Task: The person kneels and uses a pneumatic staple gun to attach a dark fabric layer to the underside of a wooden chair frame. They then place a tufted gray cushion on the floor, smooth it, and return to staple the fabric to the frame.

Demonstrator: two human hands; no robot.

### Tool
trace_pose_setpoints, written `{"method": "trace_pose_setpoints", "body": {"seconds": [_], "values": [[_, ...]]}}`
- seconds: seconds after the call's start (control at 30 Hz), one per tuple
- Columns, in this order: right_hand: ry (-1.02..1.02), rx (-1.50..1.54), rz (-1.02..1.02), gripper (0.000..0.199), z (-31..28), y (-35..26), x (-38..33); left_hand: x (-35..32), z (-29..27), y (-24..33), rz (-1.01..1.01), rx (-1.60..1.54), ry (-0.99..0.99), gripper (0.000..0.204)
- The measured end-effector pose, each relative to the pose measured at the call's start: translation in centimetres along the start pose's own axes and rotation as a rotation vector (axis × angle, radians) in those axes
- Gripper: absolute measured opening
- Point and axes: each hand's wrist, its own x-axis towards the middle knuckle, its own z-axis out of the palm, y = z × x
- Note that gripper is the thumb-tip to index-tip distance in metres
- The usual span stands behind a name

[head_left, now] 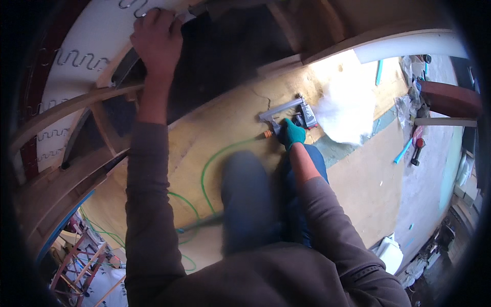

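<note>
Up at the wooden furniture frame (pixel 97 94), my bare left hand (pixel 158 43) has its fingers curled at the end of a metal zigzag spring (pixel 125 4); the fingertips are partly hidden. More zigzag springs (pixel 82 60) run in rows across the white backing beside it. In a green glove, my right hand (pixel 294 134) is closed round the handle of a pneumatic staple gun (pixel 307 112), low over the wooden board in front of my knees. A green air hose (pixel 204 176) joins the gun at an orange fitting (pixel 268 134).
White fluffy wadding (pixel 345 110) lies just right of the staple gun. Further right are a red-and-black tool (pixel 418 151), a blue strip (pixel 403 151) and clear plastic scraps (pixel 409 102). The hose loops left of my knees. A wooden rail (pixel 76 105) crosses below my left hand.
</note>
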Motion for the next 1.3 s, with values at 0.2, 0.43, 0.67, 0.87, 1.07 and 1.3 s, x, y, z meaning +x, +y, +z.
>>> {"method": "trace_pose_setpoints", "body": {"seconds": [0.2,0.43,0.67,0.87,1.07,1.3], "values": [[0.021,0.603,-0.232,0.032,-3.5,-3.2,-2.9,0.5,-0.5,0.2,-0.043,0.028,-0.034,0.016],[-0.183,1.305,-0.263,0.037,-15.7,-14.8,-9.5,1.3,-1.1,0.5,-0.040,0.009,-0.107,0.013],[-0.782,1.306,-0.278,0.026,-13.4,-25.6,-7.2,1.9,-1.7,0.3,0.008,-0.022,-0.128,0.014],[-0.207,1.068,-0.788,0.011,-8.5,-31.0,-7.7,2.2,-1.9,-0.2,-0.019,-0.076,-0.196,0.014],[0.014,0.986,-0.931,0.023,-7.7,-35.1,-7.0,2.7,-2.1,-0.2,0.026,-0.076,-0.195,0.016],[0.172,0.942,-0.880,0.030,-3.8,-35.7,-5.9,2.6,-2.0,-0.4,0.045,-0.099,-0.187,0.015]]}}
